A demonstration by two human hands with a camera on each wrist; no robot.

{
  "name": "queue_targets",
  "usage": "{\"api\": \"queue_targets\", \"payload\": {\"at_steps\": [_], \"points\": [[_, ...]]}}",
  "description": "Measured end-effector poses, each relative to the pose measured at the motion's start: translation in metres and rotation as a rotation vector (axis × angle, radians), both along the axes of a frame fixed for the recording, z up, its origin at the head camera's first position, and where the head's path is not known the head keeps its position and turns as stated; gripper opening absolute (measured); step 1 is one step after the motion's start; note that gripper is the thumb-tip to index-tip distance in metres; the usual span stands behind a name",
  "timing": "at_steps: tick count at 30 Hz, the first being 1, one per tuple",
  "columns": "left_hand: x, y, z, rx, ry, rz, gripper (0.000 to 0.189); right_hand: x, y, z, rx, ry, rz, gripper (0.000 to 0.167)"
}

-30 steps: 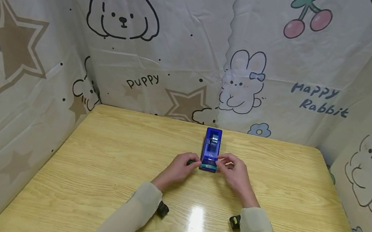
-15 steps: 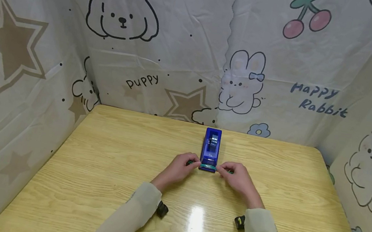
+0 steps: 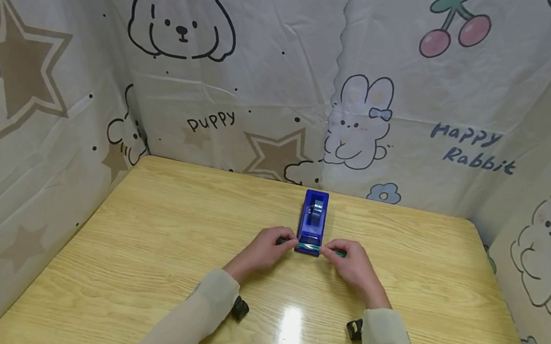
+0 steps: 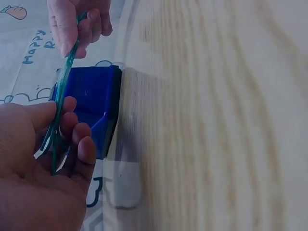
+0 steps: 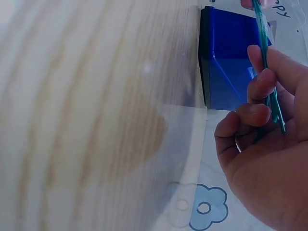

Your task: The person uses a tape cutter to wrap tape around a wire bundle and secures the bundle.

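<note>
In the head view, my left hand (image 3: 266, 247) pinches one end of a bundle of thin green strands (image 3: 308, 247). Its other end is pinched by my right hand (image 3: 350, 261), so the bundle stretches level between them. Both wrist views show the strand ends fanning loosely into the palms, and a shiny clear strip of tape (image 4: 62, 75) around the middle. Just behind the bundle, a blue tape dispenser (image 3: 314, 214) stands on the table with a clear roll inside. The bundle crosses in front of the dispenser's near end; whether they touch, I cannot tell.
The light wooden table (image 3: 183, 205) extends on both sides of the hands. A printed curtain (image 3: 281, 65) rises behind it and along the left and right. Small black wrist devices (image 3: 240, 309) sit under the sleeve cuffs.
A second ago my right hand was at the dispenser's near right corner with fingers spread. It has since shifted slightly right and pinched the bundle's right end. The left hand stays put.
</note>
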State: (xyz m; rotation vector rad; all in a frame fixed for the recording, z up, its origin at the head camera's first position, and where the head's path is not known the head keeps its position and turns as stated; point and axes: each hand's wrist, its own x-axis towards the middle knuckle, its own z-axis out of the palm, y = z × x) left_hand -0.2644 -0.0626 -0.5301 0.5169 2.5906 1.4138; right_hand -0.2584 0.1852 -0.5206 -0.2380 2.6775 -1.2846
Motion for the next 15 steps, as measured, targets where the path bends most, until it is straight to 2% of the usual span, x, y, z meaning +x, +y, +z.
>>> {"api": "queue_targets", "payload": {"at_steps": [6,15], "points": [[-0.002,-0.001,0.003,-0.007,-0.016,-0.011,0.026,0.000,0.001,0.001,-0.015,-0.004,-0.010,0.025],[-0.014,0.001,0.011,0.045,-0.032,0.050,0.022,0.000,0.001,0.001,-0.032,0.003,-0.008,0.027]]}}
